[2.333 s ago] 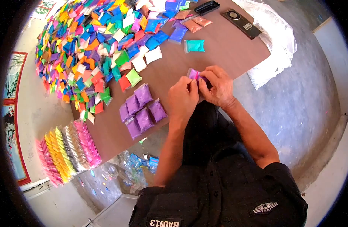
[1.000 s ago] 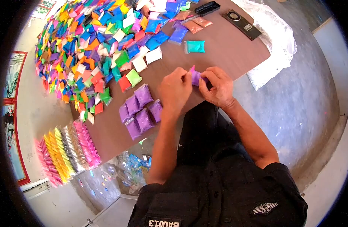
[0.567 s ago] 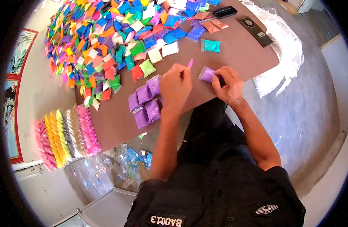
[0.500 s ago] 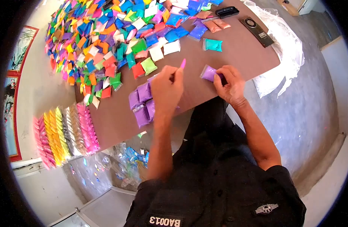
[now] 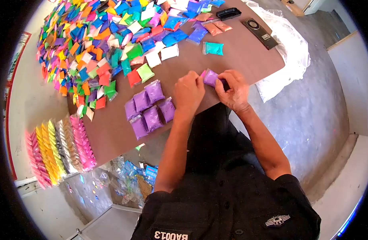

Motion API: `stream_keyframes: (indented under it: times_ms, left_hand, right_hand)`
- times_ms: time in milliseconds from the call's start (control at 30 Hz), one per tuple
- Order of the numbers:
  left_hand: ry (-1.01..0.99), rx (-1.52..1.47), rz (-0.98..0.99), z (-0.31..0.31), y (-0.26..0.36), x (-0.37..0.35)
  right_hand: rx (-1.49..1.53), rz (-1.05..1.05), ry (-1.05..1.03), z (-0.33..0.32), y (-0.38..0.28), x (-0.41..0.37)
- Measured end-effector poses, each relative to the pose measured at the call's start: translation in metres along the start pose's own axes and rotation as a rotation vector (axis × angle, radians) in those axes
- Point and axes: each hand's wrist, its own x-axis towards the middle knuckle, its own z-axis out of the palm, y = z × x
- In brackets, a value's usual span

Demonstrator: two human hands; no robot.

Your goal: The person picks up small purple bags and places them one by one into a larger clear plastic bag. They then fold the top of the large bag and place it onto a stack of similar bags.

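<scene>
While both meet over the near edge of the brown counter (image 5: 240, 56), the person's left hand (image 5: 190, 91) and right hand (image 5: 232, 89) are closed on one small purple packet (image 5: 210, 77). The left fingers pinch its left edge, and the right thumb and fingers clamp its right side. The packet sits low over the wood between the two hands. A bit of pink shows at its upper left corner, but what that piece is cannot be told. At eight o'clock from the hands, just beside the left wrist, a cluster of purple packets (image 5: 150, 108) lies flat on the counter, the packets touching one another. At twelve o'clock a lone teal packet (image 5: 213, 48) lies apart from everything else. Farther along, two brownish packets (image 5: 216, 27) lie near a black tray (image 5: 228, 14). At one o'clock lies a flat black device (image 5: 260, 34) with a round dial. A clear plastic bag (image 5: 288, 52) spreads past the counter's end at two o'clock. From ten to eleven o'clock a broad heap of many-coloured packets (image 5: 100, 40) covers the far counter. Well off at eight o'clock, beyond the counter's edge, stand rows of stacked packets (image 5: 56, 148) in pink, yellow and silver.
</scene>
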Motion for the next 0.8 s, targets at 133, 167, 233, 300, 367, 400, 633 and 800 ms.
stream_keyframes:
  times_ms: [133, 167, 233, 300, 367, 400, 633, 800]
  left_hand:
    - [-0.001, -0.035, 0.015, -0.009, 0.005, 0.005]
    - [-0.004, -0.034, 0.014, -0.009, 0.012, 0.003]
    - [-0.011, -0.009, 0.084, -0.003, 0.026, -0.001]
    - [-0.024, -0.039, 0.082, 0.005, 0.020, 0.000]
    - [-0.042, -0.068, 0.083, 0.011, 0.011, 0.005]
    - [-0.055, 0.018, 0.078, 0.010, 0.008, 0.009]
    - [-0.074, 0.048, 0.040, -0.003, 0.011, 0.019]
    - [-0.090, 0.035, 0.108, 0.002, 0.026, 0.013]
  right_hand:
    - [0.006, -0.011, 0.019, 0.004, 0.001, 0.000]
    - [0.007, -0.008, 0.018, 0.003, 0.001, -0.001]
    - [-0.014, -0.006, 0.009, 0.001, 0.000, 0.001]
    - [-0.002, -0.002, 0.013, 0.003, 0.001, 0.001]
    - [0.008, 0.005, 0.020, 0.002, 0.002, 0.000]
    - [0.007, 0.003, 0.009, 0.000, 0.001, 0.000]
    - [0.019, -0.024, 0.032, 0.001, 0.000, 0.001]
    - [0.001, -0.017, 0.012, 0.002, 0.001, 0.001]
